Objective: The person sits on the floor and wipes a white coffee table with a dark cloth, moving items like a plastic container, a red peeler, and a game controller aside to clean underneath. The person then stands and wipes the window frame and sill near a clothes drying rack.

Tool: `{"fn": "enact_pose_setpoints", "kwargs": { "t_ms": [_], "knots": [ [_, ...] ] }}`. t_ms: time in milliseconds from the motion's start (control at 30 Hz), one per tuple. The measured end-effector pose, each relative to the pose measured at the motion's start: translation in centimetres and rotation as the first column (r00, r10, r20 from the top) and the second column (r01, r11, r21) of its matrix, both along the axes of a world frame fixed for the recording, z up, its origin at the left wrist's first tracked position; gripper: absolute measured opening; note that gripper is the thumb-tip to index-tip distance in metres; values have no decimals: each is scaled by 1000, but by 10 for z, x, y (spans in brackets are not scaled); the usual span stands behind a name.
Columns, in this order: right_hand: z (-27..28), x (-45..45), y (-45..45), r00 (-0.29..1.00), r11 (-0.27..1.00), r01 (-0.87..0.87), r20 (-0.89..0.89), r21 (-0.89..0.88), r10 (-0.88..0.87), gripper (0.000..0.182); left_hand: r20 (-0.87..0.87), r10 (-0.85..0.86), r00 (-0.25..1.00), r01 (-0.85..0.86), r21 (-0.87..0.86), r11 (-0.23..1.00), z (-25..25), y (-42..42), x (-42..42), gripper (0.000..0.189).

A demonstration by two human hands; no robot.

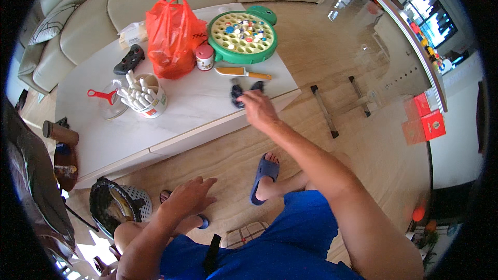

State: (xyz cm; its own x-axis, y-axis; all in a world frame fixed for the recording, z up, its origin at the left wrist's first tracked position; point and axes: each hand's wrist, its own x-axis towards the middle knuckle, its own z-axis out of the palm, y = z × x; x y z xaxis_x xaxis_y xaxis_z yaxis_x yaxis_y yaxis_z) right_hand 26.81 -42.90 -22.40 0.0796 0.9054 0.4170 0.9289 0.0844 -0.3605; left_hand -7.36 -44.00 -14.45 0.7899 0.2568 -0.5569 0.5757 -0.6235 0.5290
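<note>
My right hand (260, 111) reaches over the front edge of the white marble-patterned coffee table (194, 103). Its fingers grip a small dark object (236, 94), which shows as two black parts; both hand and object are blurred, so its kind is unclear. Just behind lies a knife (243, 72) with an orange handle and an orange-looking blade. My left hand (192, 194) hangs over the floor in front of the table, holding nothing, its fingers apart.
On the table stand a green turtle-shaped toy (241, 56) with small pieces, a red plastic bag (169, 42), a lidded jar (204, 58), a black game controller (129, 59) and a tub (157, 101) of white sticks. A lined waste basket (144, 200) stands at the lower left.
</note>
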Motion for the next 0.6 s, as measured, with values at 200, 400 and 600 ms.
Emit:
{"fn": "enact_pose_setpoints", "kwargs": {
  "t_ms": [200, 400, 600],
  "knots": [
    [1, -27, 19, 986, 980, -162, 22, -113, 166, 25, -42, 2, 999, -1, 12, 1000, -8, 7, 5, 60],
    [35, -74, 60, 928, 926, -372, 44, 67, 370, 32, -54, 35, 998, -34, 24, 999, -3, 13, 4, 61],
    [17, 29, 55, 998, 999, -13, 69, 34, 10, 34, 35, 55, 998, -56, 32, 998, -22, 9, -12, 63]
  ]
}}
